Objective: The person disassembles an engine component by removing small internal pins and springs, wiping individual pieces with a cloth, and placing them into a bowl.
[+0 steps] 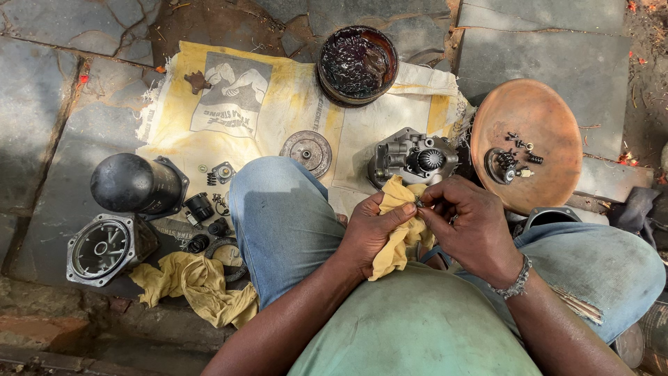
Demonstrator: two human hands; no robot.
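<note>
Seen from above, over a seated lap in blue jeans. Left hand (pixel 372 233) cupped and closed around a bunched yellow cloth (pixel 398 230), thumb pressing the fabric from the top. Right hand (pixel 470 226) just beside it, thumb and forefinger pinched shut on a tiny dark metal part (pixel 419 202), too small to name or to give a long axis. Held at the very fingertips of the right hand, touching the upper edge of the cloth, directly between the two thumbs; nearer the right hand, which carries it, with the left fingers just below and to the left. Straight beyond the fingertips, on a printed sack laid over stone paving, a grey metal pump housing (pixel 410 159). Further beyond, a round tin of dark grease (pixel 357 64). To the right of the right hand, a rusty round dish (pixel 550 118) holding small screws and a gear. Well off to the left of the left hand, a black cylinder (pixel 132 183), a round flanged cover (pixel 103 248) and a second yellow rag (pixel 198 285).
</note>
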